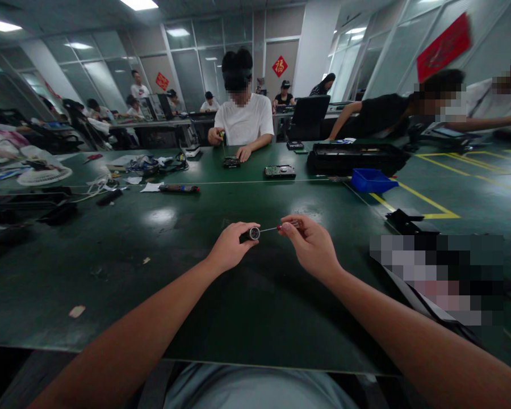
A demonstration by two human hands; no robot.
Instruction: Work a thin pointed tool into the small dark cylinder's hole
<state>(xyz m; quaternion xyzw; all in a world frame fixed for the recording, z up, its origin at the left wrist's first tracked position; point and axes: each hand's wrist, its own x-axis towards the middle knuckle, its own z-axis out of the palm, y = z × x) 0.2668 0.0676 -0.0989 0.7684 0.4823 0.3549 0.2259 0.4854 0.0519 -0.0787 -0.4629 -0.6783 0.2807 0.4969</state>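
Above the green table, my left hand is closed round a small dark cylinder with a silver end. My right hand pinches the handle end of a thin screwdriver between thumb and fingers. The thin metal shaft runs left and its tip meets the silver end of the cylinder. Both forearms reach in from the bottom of the view. The two hands are a short gap apart, at the middle of the table.
A person in a white shirt works across the table near a circuit board and a small black device. A blue tray, a black case, cables and a white fan lie further off.
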